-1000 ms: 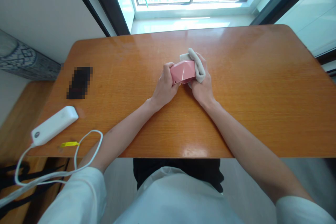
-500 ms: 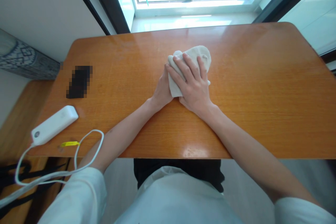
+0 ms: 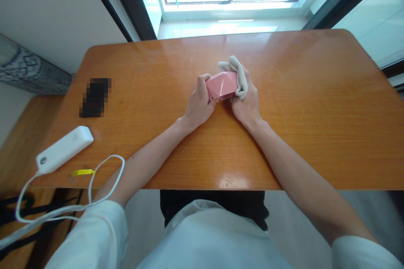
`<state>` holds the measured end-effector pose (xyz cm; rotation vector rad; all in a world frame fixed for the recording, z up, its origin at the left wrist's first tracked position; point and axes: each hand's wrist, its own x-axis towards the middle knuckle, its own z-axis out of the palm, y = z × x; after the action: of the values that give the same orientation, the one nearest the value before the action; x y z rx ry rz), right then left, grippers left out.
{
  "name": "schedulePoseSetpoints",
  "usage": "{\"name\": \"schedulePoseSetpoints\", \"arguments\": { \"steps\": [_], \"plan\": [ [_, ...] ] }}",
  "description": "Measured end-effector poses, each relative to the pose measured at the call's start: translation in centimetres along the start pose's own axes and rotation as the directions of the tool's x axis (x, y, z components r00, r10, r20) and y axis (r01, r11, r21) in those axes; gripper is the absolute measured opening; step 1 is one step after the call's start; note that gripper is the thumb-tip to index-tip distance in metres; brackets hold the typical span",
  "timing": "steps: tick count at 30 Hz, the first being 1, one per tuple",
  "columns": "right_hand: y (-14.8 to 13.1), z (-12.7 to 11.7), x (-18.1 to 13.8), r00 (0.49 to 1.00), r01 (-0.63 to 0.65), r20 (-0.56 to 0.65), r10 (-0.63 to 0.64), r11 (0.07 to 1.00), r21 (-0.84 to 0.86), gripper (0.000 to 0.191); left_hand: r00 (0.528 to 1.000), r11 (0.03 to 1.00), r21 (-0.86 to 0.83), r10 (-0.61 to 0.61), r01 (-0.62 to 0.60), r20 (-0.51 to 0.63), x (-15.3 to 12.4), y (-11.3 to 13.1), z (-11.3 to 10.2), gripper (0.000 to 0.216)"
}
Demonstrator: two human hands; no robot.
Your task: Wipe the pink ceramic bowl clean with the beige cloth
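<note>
A small pink faceted case (image 3: 221, 85) sits between both hands at the middle of the orange wooden table (image 3: 299, 105). My left hand (image 3: 198, 105) grips its left end with curled fingers. My right hand (image 3: 248, 103) is closed on a crumpled beige cloth (image 3: 238, 73) and presses it against the case's right side. Part of the cloth sticks up above the fingers.
A white power strip (image 3: 65, 149) lies at the table's front left corner, its white cable (image 3: 94, 185) looping off the edge. A blurred dark object (image 3: 94, 97) rests on the left side. A window sill runs behind the table.
Half a second ago my right hand lay flat over the case with the cloth covering it. It has since slid back to the right side, and the pink case shows again.
</note>
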<state>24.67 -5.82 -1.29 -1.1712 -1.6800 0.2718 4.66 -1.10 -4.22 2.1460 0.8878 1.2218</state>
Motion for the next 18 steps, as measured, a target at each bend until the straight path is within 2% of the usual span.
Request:
{"name": "schedulePoseSetpoints", "arguments": {
  "steps": [3,6,9,11,13,15,18],
  "plan": [
    [-1.7,-0.1,-0.4,0.991,0.125,-0.023,-0.131,0.976,-0.179,0.083,1.000,1.000,-0.019,-0.001,0.000,-0.016,-0.1,0.1,0.0,0.046],
    [-4.0,0.3,-0.4,0.977,0.212,0.081,-0.197,0.942,-0.262,0.081,1.000,0.997,-0.075,0.005,-0.006,-0.010,-0.3,0.0,-0.1,0.047],
    [-5.4,1.0,-0.4,0.967,0.233,0.165,-0.193,0.932,-0.279,0.080,0.999,0.990,-0.135,0.036,-0.034,0.011,-0.7,-0.2,-0.2,0.062],
    [-5.3,1.4,-0.4,0.959,0.267,0.173,-0.224,0.918,-0.294,0.082,0.999,0.988,-0.153,0.034,-0.030,0.022,-0.7,0.0,-0.3,0.067],
    [-4.6,1.4,-0.4,0.957,0.286,0.134,-0.257,0.910,-0.299,0.081,1.000,0.989,-0.148,0.003,0.001,0.029,-0.5,0.4,-0.3,0.062],
    [-3.5,1.2,-0.3,0.969,0.249,0.073,-0.238,0.931,-0.266,0.075,0.999,0.993,-0.116,-0.034,0.036,0.022,-0.3,0.8,-0.3,0.052],
    [-1.7,0.9,0.0,0.990,0.138,0.007,-0.138,0.979,-0.151,0.066,0.999,0.998,-0.048,-0.044,0.044,0.000,0.1,0.8,-0.1,0.049]
  ]
}}
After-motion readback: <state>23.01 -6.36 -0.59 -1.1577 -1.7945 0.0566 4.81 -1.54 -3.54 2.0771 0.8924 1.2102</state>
